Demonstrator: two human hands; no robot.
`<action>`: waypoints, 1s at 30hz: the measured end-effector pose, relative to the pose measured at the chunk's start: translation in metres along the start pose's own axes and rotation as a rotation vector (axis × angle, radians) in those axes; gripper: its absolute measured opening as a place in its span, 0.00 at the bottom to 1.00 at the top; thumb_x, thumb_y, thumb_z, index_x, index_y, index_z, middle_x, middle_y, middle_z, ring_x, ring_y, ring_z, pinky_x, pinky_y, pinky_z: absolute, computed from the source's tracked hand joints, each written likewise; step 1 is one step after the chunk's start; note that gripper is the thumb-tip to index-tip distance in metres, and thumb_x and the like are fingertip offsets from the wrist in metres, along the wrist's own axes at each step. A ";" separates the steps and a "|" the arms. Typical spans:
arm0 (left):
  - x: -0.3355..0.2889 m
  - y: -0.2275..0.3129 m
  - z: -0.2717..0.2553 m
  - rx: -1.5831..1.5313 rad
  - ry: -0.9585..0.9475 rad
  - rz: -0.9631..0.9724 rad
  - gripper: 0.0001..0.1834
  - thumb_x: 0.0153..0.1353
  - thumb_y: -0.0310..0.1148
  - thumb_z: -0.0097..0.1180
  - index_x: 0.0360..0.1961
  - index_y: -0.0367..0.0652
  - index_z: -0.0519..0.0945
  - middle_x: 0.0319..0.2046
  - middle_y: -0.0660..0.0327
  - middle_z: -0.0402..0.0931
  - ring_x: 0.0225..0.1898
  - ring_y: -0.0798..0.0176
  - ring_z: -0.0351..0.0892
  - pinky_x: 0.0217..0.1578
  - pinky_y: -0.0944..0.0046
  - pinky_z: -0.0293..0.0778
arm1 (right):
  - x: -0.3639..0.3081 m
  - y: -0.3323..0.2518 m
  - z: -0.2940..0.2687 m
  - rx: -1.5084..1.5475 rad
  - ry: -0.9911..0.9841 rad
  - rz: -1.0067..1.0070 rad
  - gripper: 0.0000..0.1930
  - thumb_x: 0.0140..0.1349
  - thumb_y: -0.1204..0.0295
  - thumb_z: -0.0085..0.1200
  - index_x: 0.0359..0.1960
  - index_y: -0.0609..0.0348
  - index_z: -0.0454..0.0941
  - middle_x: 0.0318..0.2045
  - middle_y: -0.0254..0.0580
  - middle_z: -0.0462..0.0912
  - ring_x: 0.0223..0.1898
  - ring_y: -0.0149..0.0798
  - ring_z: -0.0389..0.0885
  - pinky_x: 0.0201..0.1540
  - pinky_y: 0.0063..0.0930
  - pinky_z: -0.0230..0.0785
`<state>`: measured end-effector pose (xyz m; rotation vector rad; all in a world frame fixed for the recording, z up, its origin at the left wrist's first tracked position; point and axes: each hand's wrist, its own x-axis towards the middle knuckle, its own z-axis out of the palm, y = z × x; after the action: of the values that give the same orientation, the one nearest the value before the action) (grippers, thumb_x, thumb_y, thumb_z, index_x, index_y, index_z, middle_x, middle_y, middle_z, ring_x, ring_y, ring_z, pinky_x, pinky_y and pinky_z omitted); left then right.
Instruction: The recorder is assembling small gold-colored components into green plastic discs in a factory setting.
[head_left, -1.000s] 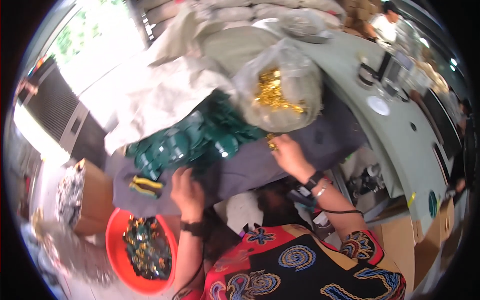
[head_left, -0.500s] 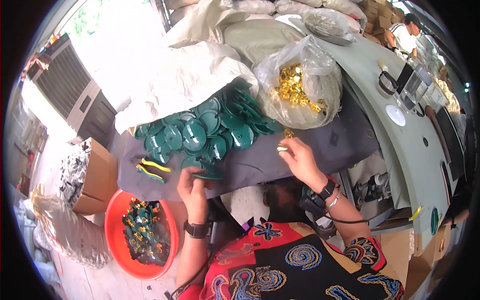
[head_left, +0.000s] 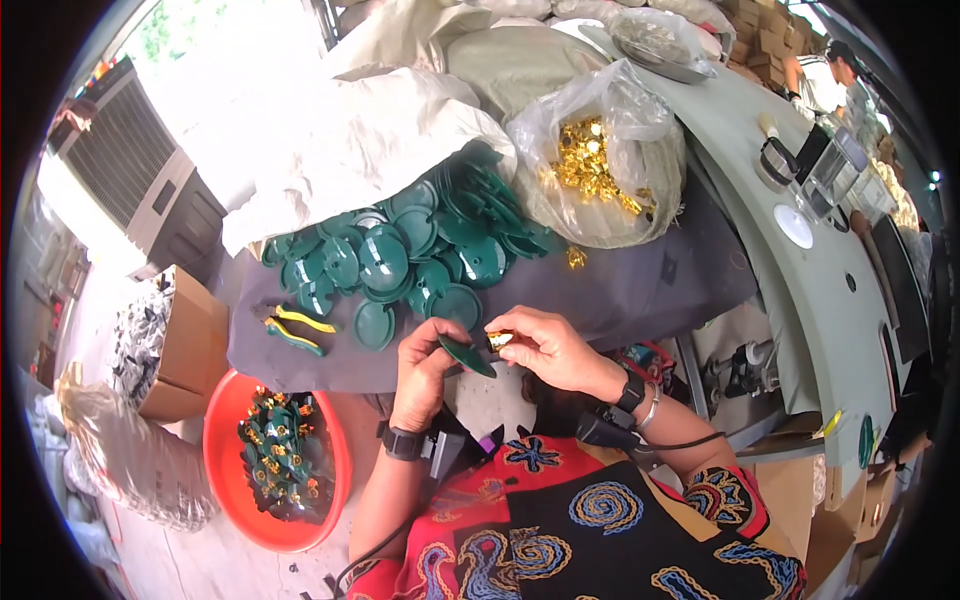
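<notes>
In front of my body my left hand (head_left: 421, 372) pinches a green round disc (head_left: 466, 356), held tilted. Close to its right, my right hand (head_left: 548, 350) grips a small shiny gold piece (head_left: 498, 341) between thumb and fingers. The gold piece is beside the disc; whether they touch I cannot tell. A heap of green discs (head_left: 384, 262) spills from a white woven sack (head_left: 370, 130) on the dark-covered table (head_left: 620, 300). Beyond my right hand, gold pieces (head_left: 588, 165) fill a clear plastic bag (head_left: 640, 215), and one small gold piece (head_left: 576, 257) lies on the cloth.
Yellow-handled pliers (head_left: 299, 328) lie at the table's left. Below stands a red basin (head_left: 340, 440) with green discs bearing gold pieces, beside a cardboard box (head_left: 188, 350). At right, a grey curved table (head_left: 780, 230) holds a glass jar (head_left: 832, 172). Another person (head_left: 850, 90) is far right.
Both hands have come together in front of my body. My left hand has lifted a green disc off the table edge; my right hand has brought the gold piece away from the bag.
</notes>
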<state>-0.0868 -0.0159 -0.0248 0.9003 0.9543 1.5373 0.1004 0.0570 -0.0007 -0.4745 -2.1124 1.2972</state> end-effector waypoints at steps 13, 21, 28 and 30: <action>-0.015 -0.002 0.024 0.294 0.081 0.060 0.07 0.56 0.16 0.40 0.27 0.37 0.70 0.21 0.63 0.72 0.21 0.70 0.72 0.24 0.71 0.69 | -0.007 -0.018 0.010 -0.360 -0.069 -0.279 0.14 0.54 0.79 0.55 0.43 0.67 0.70 0.36 0.49 0.74 0.35 0.51 0.78 0.36 0.36 0.72; -0.021 -0.004 0.032 0.767 0.098 0.447 0.07 0.53 0.15 0.47 0.31 0.38 0.66 0.20 0.55 0.69 0.21 0.56 0.71 0.24 0.64 0.67 | -0.013 -0.021 0.021 0.047 -0.064 0.089 0.08 0.58 0.79 0.52 0.38 0.68 0.70 0.28 0.44 0.76 0.26 0.39 0.78 0.27 0.28 0.72; -0.023 -0.001 0.033 0.893 0.055 0.526 0.09 0.52 0.18 0.53 0.31 0.40 0.66 0.21 0.52 0.70 0.19 0.49 0.73 0.21 0.60 0.68 | -0.015 -0.014 0.025 0.565 -0.052 0.415 0.08 0.64 0.74 0.49 0.39 0.67 0.73 0.27 0.37 0.78 0.23 0.27 0.78 0.24 0.19 0.73; -0.022 -0.007 0.028 0.866 0.053 0.480 0.09 0.52 0.16 0.51 0.31 0.39 0.67 0.21 0.54 0.70 0.18 0.54 0.73 0.21 0.62 0.69 | -0.015 -0.009 0.029 0.521 -0.040 0.464 0.07 0.63 0.75 0.48 0.38 0.67 0.73 0.27 0.38 0.78 0.23 0.27 0.78 0.24 0.19 0.73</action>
<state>-0.0552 -0.0341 -0.0211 1.8034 1.5675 1.5284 0.0925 0.0250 -0.0068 -0.7317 -1.6442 2.0533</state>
